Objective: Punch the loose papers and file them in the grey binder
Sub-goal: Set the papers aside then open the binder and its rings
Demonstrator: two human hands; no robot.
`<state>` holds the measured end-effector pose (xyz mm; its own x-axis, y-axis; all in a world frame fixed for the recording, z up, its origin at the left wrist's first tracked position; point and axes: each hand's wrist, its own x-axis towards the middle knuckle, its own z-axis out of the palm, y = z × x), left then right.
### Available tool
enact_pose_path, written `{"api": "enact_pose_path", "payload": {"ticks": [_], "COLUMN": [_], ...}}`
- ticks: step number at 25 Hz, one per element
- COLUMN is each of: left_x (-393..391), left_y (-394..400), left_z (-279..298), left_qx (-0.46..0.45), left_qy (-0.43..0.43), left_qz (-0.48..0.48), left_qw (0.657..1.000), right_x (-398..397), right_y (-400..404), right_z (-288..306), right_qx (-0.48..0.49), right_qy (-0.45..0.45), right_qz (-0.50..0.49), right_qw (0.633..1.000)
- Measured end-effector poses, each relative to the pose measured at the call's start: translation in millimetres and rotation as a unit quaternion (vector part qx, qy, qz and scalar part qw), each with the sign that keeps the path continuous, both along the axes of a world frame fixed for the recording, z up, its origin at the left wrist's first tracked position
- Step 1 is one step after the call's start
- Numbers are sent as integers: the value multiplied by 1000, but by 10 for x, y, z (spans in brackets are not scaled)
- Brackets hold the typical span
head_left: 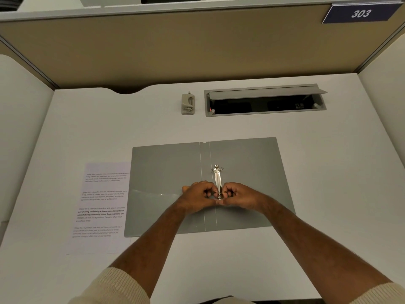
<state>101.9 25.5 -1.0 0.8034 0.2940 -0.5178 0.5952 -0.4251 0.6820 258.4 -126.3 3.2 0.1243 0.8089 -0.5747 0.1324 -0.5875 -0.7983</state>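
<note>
Grey binder (171, 172) lying open and flat on the table (87, 119); left hand (197, 197) and right hand (237, 195), fingers curled, pinch the near ring of its metal ring mechanism (218, 181). Printed papers (100, 207) lie just left; hole punch (188, 104) beyond.

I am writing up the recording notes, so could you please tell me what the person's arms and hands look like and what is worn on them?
Both forearms are bare, with cream ribbed knit sleeves pushed up towards the elbows. The left hand and right hand are bare too: no gloves, and no watch, bracelet or ring shows on the wrists or fingers.
</note>
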Motion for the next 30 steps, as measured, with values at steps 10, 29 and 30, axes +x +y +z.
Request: {"api": "enact_pose_path", "payload": {"ticks": [10, 29, 30], "left_x": [-11, -313, -365], "left_y": [22, -130, -124], "left_z": [22, 283, 306], "left_qx": [-3, 8, 6], "left_qy": [-6, -41, -46], "left_qz": [7, 64, 72], "left_qw": [1000, 997, 996], "right_x": [-25, -446, -470], "right_y": [-18, -175, -185], "right_z": [-24, 157, 191], "right_qx": [16, 4, 9], "right_qy": [-5, -229, -241], "right_qz": [-9, -12, -13], "right_qw": [1000, 973, 971]}}
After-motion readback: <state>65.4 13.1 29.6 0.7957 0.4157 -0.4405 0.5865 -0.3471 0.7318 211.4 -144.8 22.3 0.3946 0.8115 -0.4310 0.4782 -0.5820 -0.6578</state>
